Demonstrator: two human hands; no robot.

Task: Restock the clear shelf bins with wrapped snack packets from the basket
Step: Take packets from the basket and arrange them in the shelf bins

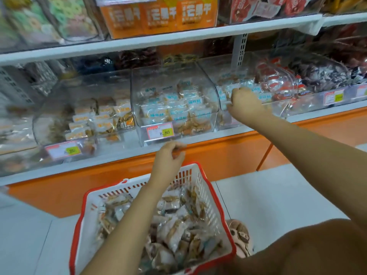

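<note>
The right hand (245,102) is reached into the open top of a clear bin (226,76) that stands on the shelf (119,155), just right of the middle bin (174,90). Its fingers are curled down among blue-labelled snack packets (258,92); whether one is gripped cannot be told. The left hand (170,157) is held at the shelf's white front edge, below the middle bin's price tag (160,132). Its fingers are loosely bent and narrow, and nothing is seen between them.

The basket (190,175), white with a red rim, is placed low in front of the orange base panel (228,153), under the left forearm, and is heaped with wrapped packets (178,231). The bins are ranged side by side along the shelf's front edge, with a further bin (79,116) at the left. Open room is left above the bins, beneath the upper shelf (158,39), and over the floor tiles (278,195) right of the basket, where a slippered foot (240,237) is seen.
</note>
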